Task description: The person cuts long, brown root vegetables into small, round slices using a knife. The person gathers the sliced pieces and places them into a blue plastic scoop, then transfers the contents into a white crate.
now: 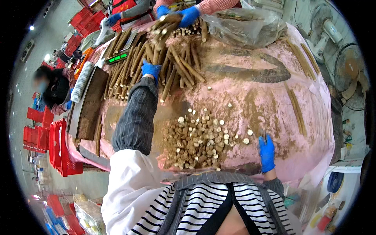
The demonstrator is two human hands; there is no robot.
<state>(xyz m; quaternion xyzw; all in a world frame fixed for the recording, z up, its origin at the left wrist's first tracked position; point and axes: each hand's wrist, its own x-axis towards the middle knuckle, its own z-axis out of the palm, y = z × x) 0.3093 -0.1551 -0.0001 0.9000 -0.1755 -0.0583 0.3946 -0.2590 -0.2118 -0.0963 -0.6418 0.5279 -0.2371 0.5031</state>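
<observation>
My left hand (151,70), in a blue glove, reaches to the heap of long brown yams (135,64) and closes around the near end of one. Near the front right of the table, my right hand (266,150), also blue-gloved, grips a short greyish tool (264,135); its exact kind is too small to make out. Between my hands and closer to me lies a wide pile of cut yam ends (197,137), brown outside with white faces. Across the table, a co-worker's blue-gloved hands (189,17) hold a bundle of yams (165,26) over the heap.
Single yams lie on the pink sheet (250,102) to the right. A clear plastic bag (246,29) with yams stands at the back. A scale with a green display (116,58) and a long wooden box (89,103) are left. Fans (348,70) and red crates (62,150) flank the table.
</observation>
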